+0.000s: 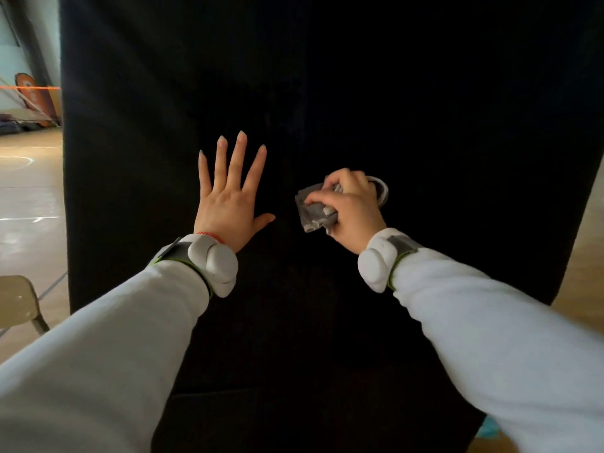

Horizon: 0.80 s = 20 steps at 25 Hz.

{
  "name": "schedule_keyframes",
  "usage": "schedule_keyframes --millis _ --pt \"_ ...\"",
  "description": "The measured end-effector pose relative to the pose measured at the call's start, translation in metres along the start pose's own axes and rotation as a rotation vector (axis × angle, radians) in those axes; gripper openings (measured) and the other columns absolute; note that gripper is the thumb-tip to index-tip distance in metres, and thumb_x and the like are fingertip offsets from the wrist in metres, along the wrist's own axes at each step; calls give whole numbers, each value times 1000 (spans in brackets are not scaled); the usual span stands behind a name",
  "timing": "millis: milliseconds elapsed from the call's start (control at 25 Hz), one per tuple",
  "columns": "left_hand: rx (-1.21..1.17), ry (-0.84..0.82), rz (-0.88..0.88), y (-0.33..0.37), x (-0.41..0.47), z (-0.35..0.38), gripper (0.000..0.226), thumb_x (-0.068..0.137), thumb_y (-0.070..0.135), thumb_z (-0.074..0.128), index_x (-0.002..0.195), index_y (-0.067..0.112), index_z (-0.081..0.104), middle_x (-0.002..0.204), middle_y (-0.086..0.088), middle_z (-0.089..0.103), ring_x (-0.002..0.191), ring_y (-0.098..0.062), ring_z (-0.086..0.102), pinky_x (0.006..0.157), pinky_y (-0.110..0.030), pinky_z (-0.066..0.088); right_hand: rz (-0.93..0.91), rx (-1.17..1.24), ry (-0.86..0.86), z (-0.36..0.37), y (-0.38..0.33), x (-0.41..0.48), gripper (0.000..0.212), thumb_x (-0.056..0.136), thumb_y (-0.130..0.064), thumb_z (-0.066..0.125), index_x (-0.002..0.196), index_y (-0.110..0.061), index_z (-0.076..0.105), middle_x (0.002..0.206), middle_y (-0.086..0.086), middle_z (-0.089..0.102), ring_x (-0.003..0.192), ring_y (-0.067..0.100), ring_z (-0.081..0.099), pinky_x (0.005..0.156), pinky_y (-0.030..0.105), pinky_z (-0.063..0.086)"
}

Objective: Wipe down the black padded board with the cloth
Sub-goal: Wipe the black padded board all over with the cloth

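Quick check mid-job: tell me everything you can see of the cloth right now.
The cloth is grey, soft-looking fabric, bunched into a crumpled wad with paler folded edges. The right hand grips it, fingers curled over it, hiding part. It is held at the black padded board, apart from the left hand spread flat on the board.

Exposure uneven. The wooden floor (29,191) at left is brightly lit, with pale glare patches. The black padded board (359,93) is underexposed: near-uniform black, faint texture only toward its left edge. The left hand (228,204), right hand (354,214) and cloth (313,212) are evenly lit and sharp. The sleeves (98,371) soften and swell at the bottom corners; board edges lean from wide-angle distortion.
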State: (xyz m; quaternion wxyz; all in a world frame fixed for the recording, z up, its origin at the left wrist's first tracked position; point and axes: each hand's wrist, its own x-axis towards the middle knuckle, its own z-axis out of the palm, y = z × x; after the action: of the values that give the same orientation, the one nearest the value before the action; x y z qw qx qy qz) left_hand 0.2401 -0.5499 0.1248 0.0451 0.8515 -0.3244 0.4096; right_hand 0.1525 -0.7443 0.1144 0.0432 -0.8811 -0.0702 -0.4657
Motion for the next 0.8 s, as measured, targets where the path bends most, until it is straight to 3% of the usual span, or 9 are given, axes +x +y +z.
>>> schedule_keyframes --millis 160,240,360,440,640,800 --pt "-1 -54 -1 1 -17 9 107 78 50 65 146 20 -12 155 -14 -16 139 -34 -19 111 -53 -12 -62 19 -230 7 0 -36 37 54 -8 80 88 -21 73 94 7 56 89 30 49 72 43 40" --pt "11 -52 -4 3 -16 10 110 77 49 67 145 19 -13 154 -14 -16 138 -33 -22 110 -53 -14 -62 58 -172 -10 1 -19 30 61 -5 72 87 -19 73 93 9 57 86 32 51 72 49 44" --pt "22 -27 -12 2 -14 17 112 75 48 69 145 18 -13 154 -15 -14 138 -34 -21 109 -54 -14 87 57 93 -35 -1 31 38 68 -5 59 100 -21 70 106 8 54 96 30 46 84 42 38" --pt "22 -19 -10 3 -15 19 112 74 47 70 146 17 -10 155 -17 -10 140 -38 -14 109 -55 -13 149 40 142 -33 -2 45 37 71 -7 59 103 -22 68 110 7 51 101 28 43 87 41 37" --pt "19 14 -4 4 -15 16 109 73 44 73 149 15 1 155 -19 -4 141 -41 -7 110 -55 -10 41 28 93 -5 -1 15 31 69 -12 71 97 -24 70 103 4 53 98 27 46 80 41 40" --pt "-3 18 -31 8 -19 16 105 76 43 69 149 16 -1 155 -18 -6 141 -40 -8 110 -54 -10 10 -2 -78 6 2 -19 41 61 -8 77 99 -23 69 104 5 52 100 28 44 79 34 29"
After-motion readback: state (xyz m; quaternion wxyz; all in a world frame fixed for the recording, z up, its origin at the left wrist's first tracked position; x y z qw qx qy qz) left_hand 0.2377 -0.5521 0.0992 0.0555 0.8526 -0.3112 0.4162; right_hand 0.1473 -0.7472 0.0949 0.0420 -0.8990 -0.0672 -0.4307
